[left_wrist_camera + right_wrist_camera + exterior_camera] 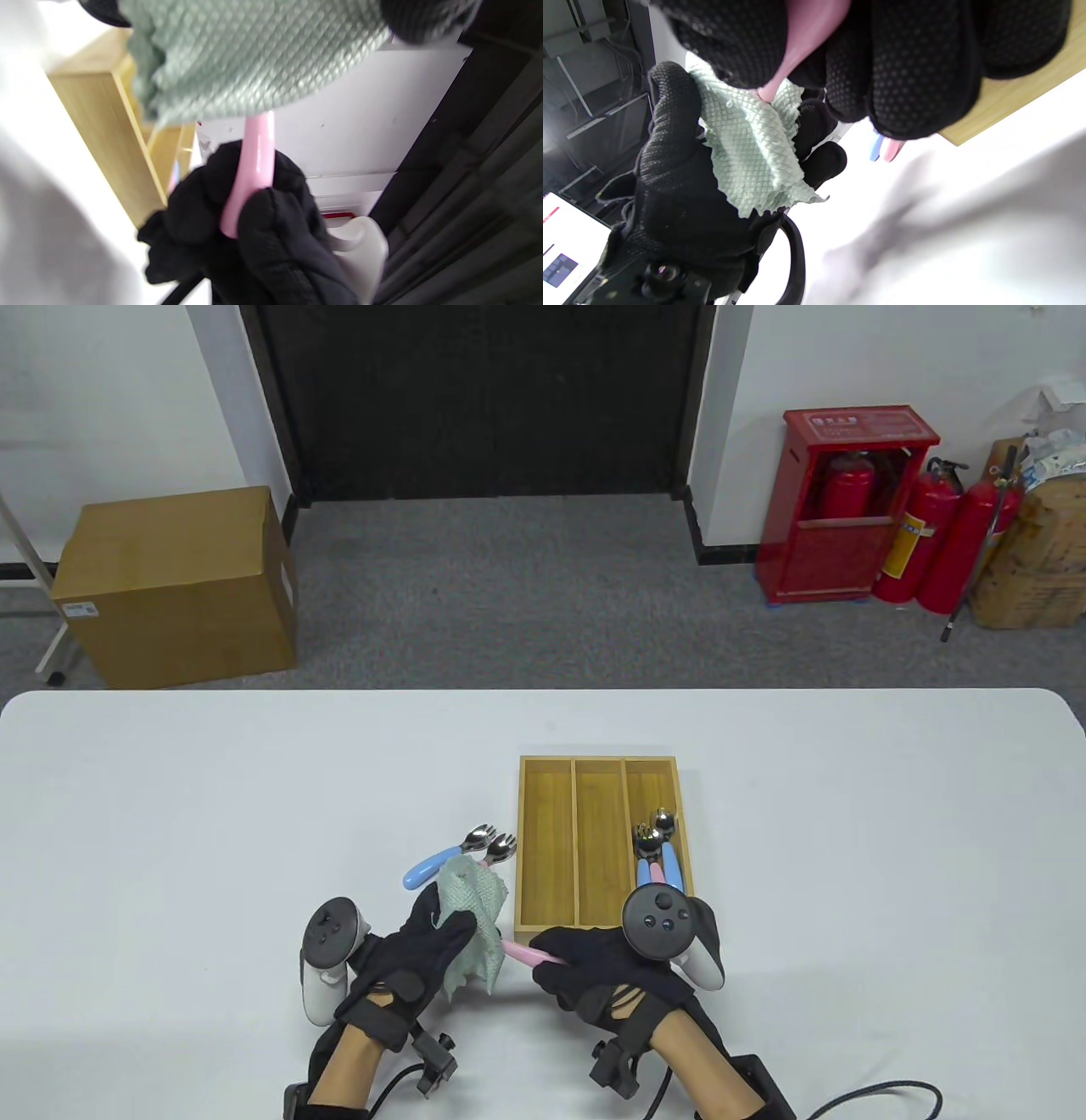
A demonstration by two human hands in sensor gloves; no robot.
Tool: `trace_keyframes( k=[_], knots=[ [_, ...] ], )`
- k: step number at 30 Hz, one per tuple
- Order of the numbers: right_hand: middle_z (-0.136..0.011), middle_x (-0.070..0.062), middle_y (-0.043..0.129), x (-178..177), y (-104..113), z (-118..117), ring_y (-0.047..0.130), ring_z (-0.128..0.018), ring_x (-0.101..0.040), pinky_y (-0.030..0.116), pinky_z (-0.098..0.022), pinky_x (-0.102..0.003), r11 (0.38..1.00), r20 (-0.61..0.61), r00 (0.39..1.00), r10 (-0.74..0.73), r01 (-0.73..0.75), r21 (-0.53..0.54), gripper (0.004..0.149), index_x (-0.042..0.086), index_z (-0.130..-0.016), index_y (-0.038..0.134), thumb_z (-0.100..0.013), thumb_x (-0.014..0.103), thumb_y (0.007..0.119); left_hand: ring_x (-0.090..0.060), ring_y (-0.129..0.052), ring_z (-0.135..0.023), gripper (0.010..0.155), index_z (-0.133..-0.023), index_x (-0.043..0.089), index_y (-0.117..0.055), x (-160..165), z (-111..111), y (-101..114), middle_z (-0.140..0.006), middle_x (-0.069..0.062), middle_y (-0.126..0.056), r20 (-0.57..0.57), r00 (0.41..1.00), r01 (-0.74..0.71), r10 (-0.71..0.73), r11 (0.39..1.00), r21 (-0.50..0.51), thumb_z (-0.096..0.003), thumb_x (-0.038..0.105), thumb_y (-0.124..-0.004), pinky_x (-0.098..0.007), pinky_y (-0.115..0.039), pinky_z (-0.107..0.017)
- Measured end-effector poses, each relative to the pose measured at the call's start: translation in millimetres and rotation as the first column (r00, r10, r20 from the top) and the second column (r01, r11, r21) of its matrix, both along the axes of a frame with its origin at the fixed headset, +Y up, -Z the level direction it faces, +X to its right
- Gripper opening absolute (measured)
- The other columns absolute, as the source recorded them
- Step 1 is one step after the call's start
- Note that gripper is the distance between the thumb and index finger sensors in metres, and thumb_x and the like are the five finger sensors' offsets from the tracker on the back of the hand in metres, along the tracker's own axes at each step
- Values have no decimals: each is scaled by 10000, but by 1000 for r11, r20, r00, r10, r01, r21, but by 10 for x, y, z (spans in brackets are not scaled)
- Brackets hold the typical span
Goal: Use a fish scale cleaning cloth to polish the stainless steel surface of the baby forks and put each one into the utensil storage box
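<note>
My left hand (437, 937) grips the pale green fish scale cloth (471, 909), wrapped around the head of a pink-handled baby fork (528, 954). My right hand (585, 963) holds that fork's pink handle (252, 169) just in front of the wooden storage box (543, 848). The fork's steel head is hidden inside the cloth (751, 156). Two forks, one blue-handled (433, 867) and one pink-handled (499, 848), lie on the table left of the box. Two more forks (657, 848) lie in the box's right compartment.
The box (106, 135) has three long compartments; the left and middle ones hold nothing. The white table (170, 831) stretches wide on both sides. Beyond its far edge stand a cardboard box (178, 585) and red fire extinguishers (925, 543) on the floor.
</note>
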State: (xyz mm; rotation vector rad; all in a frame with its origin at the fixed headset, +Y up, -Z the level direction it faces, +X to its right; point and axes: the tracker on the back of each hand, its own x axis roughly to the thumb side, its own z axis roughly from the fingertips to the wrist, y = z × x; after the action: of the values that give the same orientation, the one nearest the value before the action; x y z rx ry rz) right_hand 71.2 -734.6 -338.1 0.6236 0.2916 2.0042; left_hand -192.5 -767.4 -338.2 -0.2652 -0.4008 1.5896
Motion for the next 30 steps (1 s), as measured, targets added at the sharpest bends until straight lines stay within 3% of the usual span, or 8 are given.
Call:
trace_keyframes(
  k=[2, 7, 11, 13, 17, 19, 24, 30],
  knots=[
    [-554, -248, 943, 18, 0, -3, 965, -308, -331, 774, -361, -601, 1000, 8, 1000, -24, 24, -2, 441, 98, -749, 878, -377, 325, 816, -352, -816, -894, 809, -1150, 181, -300, 20, 15, -46, -1099, -183, -588, -25, 997, -70, 69, 997, -30, -564, 675, -560, -623, -606, -662],
    [-545, -241, 946, 87, -4, -22, 966, -300, -318, 781, -355, -594, 989, 44, 989, -142, 144, -39, 439, 97, -737, 885, -371, 328, 808, -369, -843, -880, 732, -1151, 199, -451, 37, 16, -100, -1093, -200, -617, -57, 998, -44, 41, 998, -41, -568, 631, -548, -627, -633, -631],
    [-535, -239, 949, 69, -29, 6, 966, -290, -312, 785, -347, -590, 977, 52, 979, -199, 203, -73, 437, 97, -734, 885, -373, 330, 805, -360, -825, -909, 744, -1147, 195, -443, 129, 32, -88, -1112, -183, -591, 17, 995, -99, 99, 994, -45, -575, 639, -613, -627, -627, -642],
    [-528, -237, 950, 39, -30, 23, 964, -278, -308, 787, -343, -589, 975, 45, 977, -208, 211, -77, 434, 100, -731, 887, -373, 332, 803, -331, -875, -872, 729, -1112, 182, -511, 170, 36, -75, -1082, -138, -674, 38, 993, -113, 115, 993, -46, -572, 643, -676, -611, -652, -643],
    [-513, -236, 953, -11, -12, 49, 958, -258, -303, 787, -338, -590, 980, -2, 982, -187, 186, -74, 428, 109, -720, 894, -373, 339, 799, -236, -969, -799, 569, -1011, 249, -700, 190, 43, -29, -979, -1, -861, 14, 992, -122, 122, 992, -29, -546, 569, -766, -559, -708, -652],
    [-501, -235, 956, -17, -10, 56, 957, -246, -301, 790, -333, -588, 983, -4, 986, -169, 168, -69, 424, 110, -713, 896, -376, 346, 796, -242, -988, -767, 517, -965, 228, -758, 189, 51, -15, -909, -1, -920, -17, 992, -125, 125, 991, -39, -525, 498, -786, -553, -715, -648],
    [-502, -249, 954, -19, -10, 51, 950, -243, -318, 779, -333, -599, 993, -7, 994, -109, 109, -41, 417, 105, -699, 904, -379, 355, 812, -224, -1035, -673, 508, -914, 197, -813, 169, 56, 78, -813, -28, -974, -72, 997, -16, 15, 1000, -6, -477, 455, -807, -534, -751, -619],
    [-536, -258, 942, 15, 73, 42, 936, -278, -343, 756, -359, -615, 994, 9, 999, 45, -46, 101, 417, 111, -705, 902, -374, 354, 828, -234, -1078, -545, 475, -842, 175, -890, 94, 55, 238, -689, -66, -1040, -164, 959, 251, -231, 961, 114, -425, 403, -873, -543, -777, -573]
  ],
)
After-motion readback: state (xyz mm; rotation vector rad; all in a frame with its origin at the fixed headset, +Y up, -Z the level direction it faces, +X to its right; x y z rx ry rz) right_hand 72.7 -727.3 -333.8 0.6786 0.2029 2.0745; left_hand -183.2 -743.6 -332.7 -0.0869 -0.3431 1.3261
